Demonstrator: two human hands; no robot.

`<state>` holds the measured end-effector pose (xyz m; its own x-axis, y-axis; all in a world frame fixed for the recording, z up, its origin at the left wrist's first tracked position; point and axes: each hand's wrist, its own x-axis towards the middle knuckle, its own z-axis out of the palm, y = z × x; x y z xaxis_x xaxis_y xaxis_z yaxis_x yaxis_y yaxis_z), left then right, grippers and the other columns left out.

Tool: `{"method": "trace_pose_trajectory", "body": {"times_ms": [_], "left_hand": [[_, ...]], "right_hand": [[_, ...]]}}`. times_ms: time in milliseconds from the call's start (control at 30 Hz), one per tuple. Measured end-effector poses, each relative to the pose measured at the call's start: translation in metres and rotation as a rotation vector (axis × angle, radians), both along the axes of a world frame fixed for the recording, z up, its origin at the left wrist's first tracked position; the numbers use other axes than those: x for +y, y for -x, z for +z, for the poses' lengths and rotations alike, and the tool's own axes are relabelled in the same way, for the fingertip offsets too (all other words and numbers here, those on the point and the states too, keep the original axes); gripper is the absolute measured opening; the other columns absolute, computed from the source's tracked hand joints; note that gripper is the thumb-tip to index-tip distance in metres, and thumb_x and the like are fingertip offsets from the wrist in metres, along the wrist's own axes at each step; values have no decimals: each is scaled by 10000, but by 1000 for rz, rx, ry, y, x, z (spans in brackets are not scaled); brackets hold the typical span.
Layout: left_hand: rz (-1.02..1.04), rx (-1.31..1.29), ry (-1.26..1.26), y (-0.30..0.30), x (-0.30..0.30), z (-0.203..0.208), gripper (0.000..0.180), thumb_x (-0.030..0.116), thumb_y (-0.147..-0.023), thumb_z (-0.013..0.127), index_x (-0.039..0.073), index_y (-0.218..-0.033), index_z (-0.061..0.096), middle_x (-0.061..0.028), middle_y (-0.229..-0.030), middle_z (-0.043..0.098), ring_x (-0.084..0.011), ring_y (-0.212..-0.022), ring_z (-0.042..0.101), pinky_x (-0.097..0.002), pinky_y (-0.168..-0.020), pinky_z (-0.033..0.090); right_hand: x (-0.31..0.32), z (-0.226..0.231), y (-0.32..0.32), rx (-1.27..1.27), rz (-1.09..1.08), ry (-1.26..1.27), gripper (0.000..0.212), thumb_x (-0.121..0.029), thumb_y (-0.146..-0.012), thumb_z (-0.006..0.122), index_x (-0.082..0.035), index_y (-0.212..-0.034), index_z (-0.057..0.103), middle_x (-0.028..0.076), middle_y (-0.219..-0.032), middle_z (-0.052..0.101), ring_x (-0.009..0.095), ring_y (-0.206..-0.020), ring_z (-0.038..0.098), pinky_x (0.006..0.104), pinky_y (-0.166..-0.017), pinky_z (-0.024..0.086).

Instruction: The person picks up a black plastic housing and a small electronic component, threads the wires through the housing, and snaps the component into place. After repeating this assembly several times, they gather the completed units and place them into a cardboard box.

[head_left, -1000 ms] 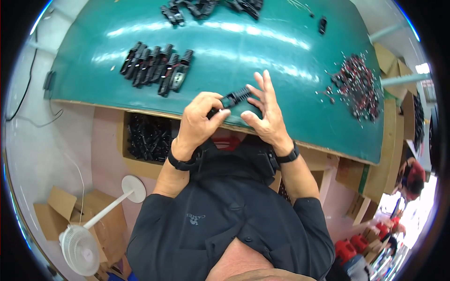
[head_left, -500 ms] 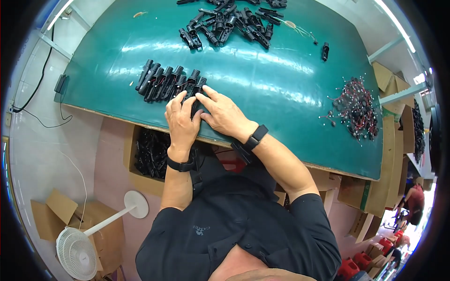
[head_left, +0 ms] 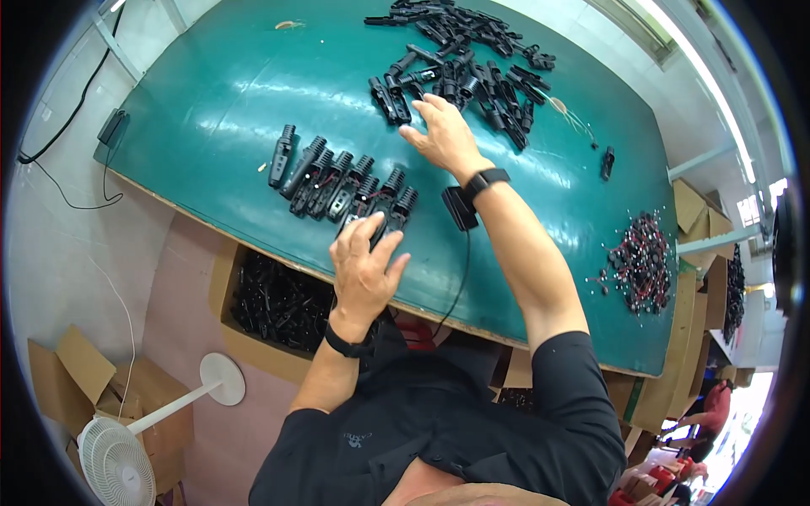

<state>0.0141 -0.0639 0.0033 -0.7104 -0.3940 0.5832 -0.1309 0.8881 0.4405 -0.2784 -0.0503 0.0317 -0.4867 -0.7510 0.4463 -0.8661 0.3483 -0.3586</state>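
Several black plastic housings with ribbed ends (head_left: 341, 180) lie side by side in a slanting row on the green table (head_left: 221, 101). Thin red wires and small white bits show among some of them. My left hand (head_left: 364, 260) rests at the near right end of this row, fingers spread over the lowest housings; its fingertips partly cover them. Farther off, my right hand (head_left: 445, 139) reaches out with fingers apart, at the near edge of a large heap of similar black housings (head_left: 456, 80). Nothing shows in its grasp.
A tangle of small black parts with red wires (head_left: 641, 263) lies at the right. One lone black housing (head_left: 607, 164) sits above it. Under the table's front edge stands a carton (head_left: 221, 314) of black parts. A white fan (head_left: 118, 460) stands at lower left.
My right hand has left the row and moved forward to the heap. My left hand stays by the row, which now looks more spread out. The whole view has shifted and turned somewhat.
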Motion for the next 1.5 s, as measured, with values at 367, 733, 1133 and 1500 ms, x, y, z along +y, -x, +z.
{"method": "trace_pose_trajectory", "body": {"times_ms": [367,733,1133,1500], "left_hand": [[-7,-44,-41,-6,2,4,491,257,-739,906,145,-1192,756,-114,-1427,602,-357,-1375,513,-512,-1126,377],[-5,-62,-14,3,-5,5,518,258,-763,891,128,-1236,728,-117,-1408,610,-362,-1371,524,-546,-1159,378],[-13,-28,94,7,4,-3,472,269,-804,876,121,-1226,728,-111,-1394,625,-358,-1373,533,-561,-1182,355],[-130,190,68,16,40,1,364,175,-836,861,82,-1165,737,-101,-1252,710,-349,-1261,623,-491,-1128,418]], "right_hand": [[-119,20,46,130,-167,-507,792,-701,-916,642,-233,-1549,548,176,-1709,322,391,-1557,334,704,-1168,357],[-21,9,44,0,-102,-504,669,-612,-954,628,-168,-1455,627,192,-1654,399,399,-1510,395,639,-1157,403],[166,-5,-9,165,-137,-210,654,-561,-932,686,-98,-1394,654,245,-1552,511,438,-1418,498,505,-1159,441],[300,-8,-86,-10,-344,-63,517,-316,-882,821,-49,-1302,681,154,-1301,686,355,-1194,659,446,-1014,538]]}}
